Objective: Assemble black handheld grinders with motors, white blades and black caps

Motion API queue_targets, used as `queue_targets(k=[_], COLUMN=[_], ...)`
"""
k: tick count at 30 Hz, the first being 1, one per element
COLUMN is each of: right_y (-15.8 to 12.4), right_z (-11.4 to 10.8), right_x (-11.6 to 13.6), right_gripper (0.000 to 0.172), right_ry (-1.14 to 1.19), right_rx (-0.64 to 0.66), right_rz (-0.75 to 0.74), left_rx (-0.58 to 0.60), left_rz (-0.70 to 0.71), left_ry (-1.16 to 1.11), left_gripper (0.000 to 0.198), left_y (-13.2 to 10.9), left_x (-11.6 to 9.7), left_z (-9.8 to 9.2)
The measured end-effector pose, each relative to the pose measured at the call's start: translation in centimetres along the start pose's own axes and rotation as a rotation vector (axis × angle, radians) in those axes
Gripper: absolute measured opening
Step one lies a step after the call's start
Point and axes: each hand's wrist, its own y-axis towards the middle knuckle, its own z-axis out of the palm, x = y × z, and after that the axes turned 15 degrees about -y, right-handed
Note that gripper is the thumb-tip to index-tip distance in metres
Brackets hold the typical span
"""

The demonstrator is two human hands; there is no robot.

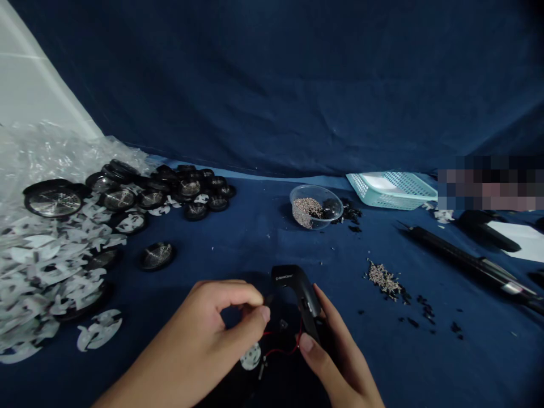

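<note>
Evidently I am only partway through the piece between my hands. The black handle (293, 281), a curved body with pale lettering near its end, is in one piece as far as I can see. The red wires (284, 351) hang loose below it, and a pale round part (250, 357) sits outside it, under the fingers of my left hand (267, 310). I judge that tucking the wires away and joining these parts is what is left; the dark area beneath hides how they connect.

My right hand (312, 317) is curled around the handle's lower part, thumb on the near side and fingers behind. My left hand is pinched, thumb and forefinger together, seemingly on a small dark piece (269, 300) too blurred to name. The handle thus lies inside my right hand's grip, its lettered end just beyond and to the right of my left fingertips.

Fastening looks not yet begun: the screwdriver (461, 252) lies on the desk (255, 238) well to the right of my right hand, with a heap of screws (383, 279) between. Many white pieces (29, 266) and black round parts (187, 187) wait off to the left of my left hand.
</note>
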Motion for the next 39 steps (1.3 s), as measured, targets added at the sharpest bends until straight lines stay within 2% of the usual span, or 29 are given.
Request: queue_targets(k=[4, 6, 9, 12, 14, 16, 18, 21, 25, 30, 32, 35, 39], right_y=[0.0, 0.0, 0.0, 0.1, 0.2, 0.4, 0.5, 0.6, 0.6, 0.8, 0.6, 0.2, 0.3], right_z=[-0.2, -0.2, -0.2, -0.3, -0.3, -0.2, -0.1, -0.3, -0.9, -1.8, -1.9, -2.0, -1.7], right_x=[0.3, 0.5, 0.6, 0.5, 0.4, 0.5, 0.6, 0.7, 0.7, 0.9, 0.9, 0.6, 0.0], right_gripper=[0.048, 0.049, 0.049, 0.049, 0.049, 0.049, 0.05, 0.049, 0.055, 0.058, 0.055, 0.053, 0.053], right_ry=[0.031, 0.096, 0.221, 0.24, 0.222, 0.218, 0.227, 0.3, 0.39, 0.321, 0.243, 0.15, 0.219], right_rx=[0.027, 0.056, 0.085, 0.104, 0.11, 0.107, 0.12, 0.173, 0.262, 0.336, 0.324, 0.266, 0.238], right_rz=[0.013, 0.056, 0.13, 0.148, 0.127, 0.101, 0.077, 0.102, 0.213, 0.209, 0.287, 0.432, 0.506], left_rx=[-0.046, -0.116, -0.149, -0.096, -0.046, -0.002, 0.002, -0.052, -0.108, 0.072, 0.095, 0.069, -0.026], left_rz=[0.133, 0.205, 0.246, 0.204, 0.103, 0.002, -0.022, 0.104, 0.378, 0.653, 0.719, 0.749, 0.809], left_ry=[-0.041, -0.015, -0.012, -0.089, -0.218, -0.338, -0.309, -0.018, 0.302, 0.636, 0.7, 0.732, 0.656], left_gripper=[0.027, 0.025, 0.029, 0.035, 0.033, 0.019, 0.004, 0.023, 0.038, 0.04, 0.037, 0.033, 0.027], left_y=[-0.6, -0.9, -1.1, -0.7, -0.3, 0.0, 0.1, -0.1, -0.5, 0.8, 1.6, 2.6, 2.8], left_x=[0.3, 0.4, 0.5, 0.6, 0.7, 0.7, 0.5, 0.2, -0.2, -0.5, -0.6, -0.4, 0.2], left_z=[0.5, 0.6, 0.3, -0.3, -0.8, -1.1, -1.3, -1.3, -1.1, -1.3, -1.4, -1.4, -1.0])
